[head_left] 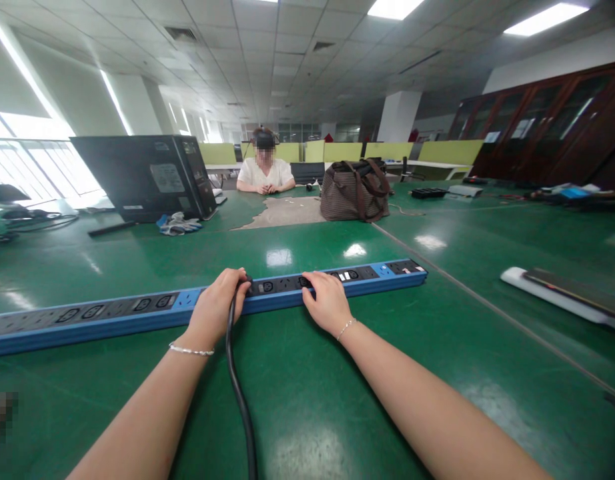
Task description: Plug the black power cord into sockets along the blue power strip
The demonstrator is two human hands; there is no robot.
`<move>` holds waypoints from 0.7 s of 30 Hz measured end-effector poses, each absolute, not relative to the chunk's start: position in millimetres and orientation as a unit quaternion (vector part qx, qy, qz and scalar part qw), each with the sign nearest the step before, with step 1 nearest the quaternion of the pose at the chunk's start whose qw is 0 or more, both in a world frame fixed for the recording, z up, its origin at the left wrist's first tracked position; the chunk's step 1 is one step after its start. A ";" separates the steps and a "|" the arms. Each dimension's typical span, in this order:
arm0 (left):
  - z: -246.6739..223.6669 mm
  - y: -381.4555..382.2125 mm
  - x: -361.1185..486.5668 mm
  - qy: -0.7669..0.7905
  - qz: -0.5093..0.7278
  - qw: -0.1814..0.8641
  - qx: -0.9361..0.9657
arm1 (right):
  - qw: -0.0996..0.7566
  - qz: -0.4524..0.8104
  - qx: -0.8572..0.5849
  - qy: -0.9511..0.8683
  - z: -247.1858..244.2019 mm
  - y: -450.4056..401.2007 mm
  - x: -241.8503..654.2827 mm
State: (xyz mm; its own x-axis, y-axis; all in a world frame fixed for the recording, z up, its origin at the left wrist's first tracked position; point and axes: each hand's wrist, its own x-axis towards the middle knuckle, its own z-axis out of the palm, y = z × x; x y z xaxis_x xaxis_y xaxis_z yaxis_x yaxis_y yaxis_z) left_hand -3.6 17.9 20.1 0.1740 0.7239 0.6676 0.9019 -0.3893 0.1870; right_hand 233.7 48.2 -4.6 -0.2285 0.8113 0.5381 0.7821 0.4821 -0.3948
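Observation:
A long blue power strip (282, 301) with black sockets lies across the green table. My left hand (220, 300) is closed round a black plug (248, 283) at the strip's middle, and the plug's black cable (237, 387) runs down from it toward the near edge of the view. How far the plug sits in a socket is hidden by the fingers. My right hand (325, 300) rests on the strip further right, thumb at its near side and fingers over the top, gripping it.
Across the green table (297, 253) sits a person (265, 170). A black computer case (152, 177) and gloves (179, 224) are at the left, a brown bag (355, 192) stands beyond the strip, and a white bar-shaped item (552, 297) lies at the right.

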 end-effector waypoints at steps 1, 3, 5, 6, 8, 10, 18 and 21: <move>20.0 17.1 -3.6 -0.538 -0.344 0.133 -0.758 | 0.356 0.021 -0.508 -0.784 -4.5 48.3 233.8; 19.6 16.0 -4.4 -0.539 -0.337 0.142 -0.759 | 0.355 0.021 -0.506 -0.786 -4.6 48.7 234.0; 19.3 15.2 -5.4 -0.539 -0.333 0.147 -0.759 | 0.356 0.022 -0.504 -0.787 -4.9 49.0 234.2; 19.3 14.9 -5.7 -0.538 -0.332 0.148 -0.760 | 0.357 0.022 -0.504 -0.786 -5.1 49.1 234.2; 19.7 14.5 -5.9 -0.537 -0.331 0.148 -0.762 | 0.359 0.021 -0.505 -0.784 -5.5 49.2 234.2; 20.2 14.2 -5.6 -0.534 -0.331 0.151 -0.763 | 0.360 0.020 -0.505 -0.784 -5.7 49.0 234.1; 16.6 14.9 -8.4 -0.526 -0.327 0.166 -0.767 | 0.357 0.018 -0.503 -0.787 -4.4 48.6 234.2; 15.1 15.5 -9.4 -0.522 -0.330 0.169 -0.768 | 0.354 0.019 -0.501 -0.789 -4.8 49.3 234.3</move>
